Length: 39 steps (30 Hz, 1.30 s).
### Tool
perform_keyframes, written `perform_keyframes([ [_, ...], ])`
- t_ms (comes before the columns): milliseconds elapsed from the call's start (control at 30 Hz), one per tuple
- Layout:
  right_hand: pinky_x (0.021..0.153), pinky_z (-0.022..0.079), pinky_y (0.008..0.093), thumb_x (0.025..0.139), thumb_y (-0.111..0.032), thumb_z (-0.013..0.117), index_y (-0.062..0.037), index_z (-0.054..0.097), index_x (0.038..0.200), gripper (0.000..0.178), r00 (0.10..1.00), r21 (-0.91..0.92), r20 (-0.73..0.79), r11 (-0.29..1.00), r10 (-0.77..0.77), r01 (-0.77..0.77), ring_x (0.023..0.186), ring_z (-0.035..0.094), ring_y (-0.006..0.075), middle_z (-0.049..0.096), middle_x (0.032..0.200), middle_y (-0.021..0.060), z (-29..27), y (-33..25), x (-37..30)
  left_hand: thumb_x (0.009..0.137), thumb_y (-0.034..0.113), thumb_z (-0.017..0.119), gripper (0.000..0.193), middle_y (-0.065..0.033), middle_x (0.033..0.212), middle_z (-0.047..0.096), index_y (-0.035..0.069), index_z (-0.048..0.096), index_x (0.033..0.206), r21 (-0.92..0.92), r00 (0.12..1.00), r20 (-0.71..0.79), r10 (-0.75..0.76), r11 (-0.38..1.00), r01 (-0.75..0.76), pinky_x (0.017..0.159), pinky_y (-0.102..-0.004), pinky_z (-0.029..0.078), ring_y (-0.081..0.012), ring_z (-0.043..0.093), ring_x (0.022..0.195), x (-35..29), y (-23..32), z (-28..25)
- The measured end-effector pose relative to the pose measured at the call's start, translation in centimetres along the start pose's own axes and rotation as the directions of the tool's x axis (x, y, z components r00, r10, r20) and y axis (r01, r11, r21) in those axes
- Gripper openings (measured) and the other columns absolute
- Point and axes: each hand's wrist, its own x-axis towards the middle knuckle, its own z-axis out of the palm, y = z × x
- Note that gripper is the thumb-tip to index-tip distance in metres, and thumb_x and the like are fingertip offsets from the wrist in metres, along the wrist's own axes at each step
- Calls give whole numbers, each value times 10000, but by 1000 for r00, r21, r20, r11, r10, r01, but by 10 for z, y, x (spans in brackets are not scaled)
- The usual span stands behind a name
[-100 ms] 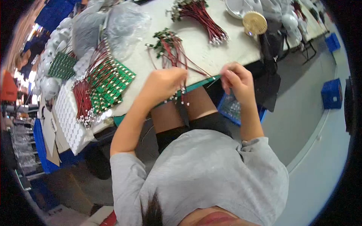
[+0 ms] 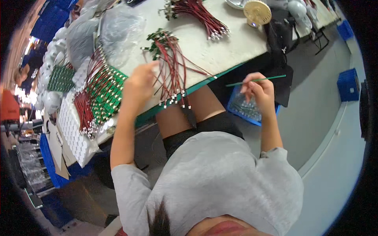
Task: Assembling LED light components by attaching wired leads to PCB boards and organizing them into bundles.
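Observation:
A thin green stick (image 2: 272, 77) is pinched in the fingers of my right hand (image 2: 259, 89), beyond the table's front edge and above a blue bin. My left hand (image 2: 138, 87) hovers over the table; motion blurs it, so whether its fingers hold anything is unclear. Just to its right lies a loose bundle of dark red wires (image 2: 172, 65). Small green boards (image 2: 160, 39) cap the bundle's far end, while white connectors (image 2: 173, 100) at the near end hang past the table edge.
A second wire bundle (image 2: 199, 17) lies farther back, near a beige round fan (image 2: 257, 13). Left are green circuit panels with wires (image 2: 109, 88), a white tray of round pieces (image 2: 75, 131) and plastic bags (image 2: 122, 33). The blue bin (image 2: 246, 108) stands below the table's edge.
My left hand has moved left, off the wire bundle. My right hand has shifted slightly right and down, and the green stick now shows plainly in it. The whole view has shifted a little.

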Motion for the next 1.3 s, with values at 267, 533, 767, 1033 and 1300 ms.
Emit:
perform_keyframes([
  [267, 674, 420, 435, 688, -154, 556, 23, 445, 904, 300, 913, -915, -282, 203, 295, -348, 795, 515, 395, 532, 842, 264, -118, 161, -55, 576, 28, 595, 680, -145, 1200, 337, 185, 364, 1197, 422, 971, 234, 52, 894, -150, 904, -409, 286, -317, 343, 1090, 10, -32, -8],
  [533, 702, 421, 379, 737, -200, 541, -1, 459, 1037, 369, 902, -823, 18, 519, 431, -232, 812, 546, 337, 562, 851, 217, -74, 144, -47, 677, 84, 561, 203, -124, 783, 495, 17, 486, 854, 146, 924, -337, -183, 959, 243, 673, -334, 405, -263, 501, 745, -13, -37, -45],
  [767, 657, 435, 379, 734, -197, 542, 29, 533, 860, 259, 837, -776, 346, 631, 424, 1, 759, 546, 355, 560, 797, 224, 3, 76, -14, 714, 490, 491, 463, -149, 627, 563, 35, 503, 628, 540, 821, -248, -514, 631, 557, 543, -406, 436, -318, 564, 612, -3, -53, -67],
  [1033, 644, 452, 343, 773, -262, 528, -4, 528, 904, 289, 744, -601, 573, 793, 343, 98, 742, 571, 305, 574, 799, 186, 27, 76, -28, 706, 240, 416, 245, -193, 674, 543, 37, 549, 668, 503, 847, -251, -468, 685, 527, 581, -451, 402, -357, 533, 639, 4, -90, -94],
  [1300, 696, 440, 298, 789, -246, 501, -14, 519, 952, 284, 610, -575, 645, 818, 460, -8, 788, 568, 227, 585, 865, 135, 38, 58, -20, 768, 190, 477, 260, -6, 492, 408, -13, 496, 606, -155, 650, -645, -402, 901, 404, 428, -290, 290, -112, 365, 456, -23, -147, -235],
])
